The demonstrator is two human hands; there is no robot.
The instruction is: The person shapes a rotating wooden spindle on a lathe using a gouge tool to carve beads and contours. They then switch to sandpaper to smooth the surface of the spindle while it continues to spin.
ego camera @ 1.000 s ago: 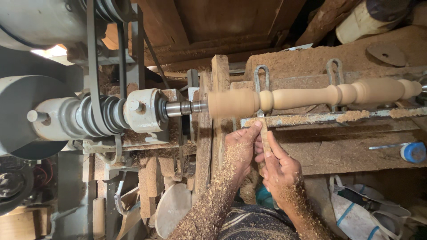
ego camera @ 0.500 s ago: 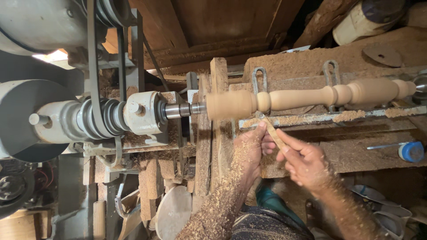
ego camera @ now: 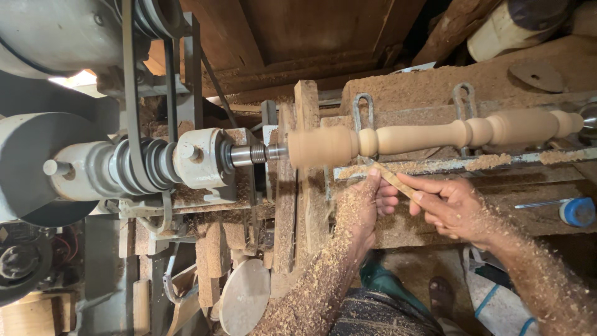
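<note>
Stick (ego camera: 393, 178), thin and flat, looks light and stiff, best pinched near its ends; both hands hold it against the tool rest (ego camera: 435, 165), left hand (ego camera: 367, 202) closed on its upper end, right hand (ego camera: 449, 205) pinching the lower. Just above it, the spindle (ego camera: 435, 135) sits on the lathe (ego camera: 186, 162); sawdust coats both forearms.

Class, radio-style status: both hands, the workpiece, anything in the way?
Left hand and right hand pinch thin chisel together. Tip at turned spindle, over tool rest. Sawdust everywhere; nothing blocking.
</note>
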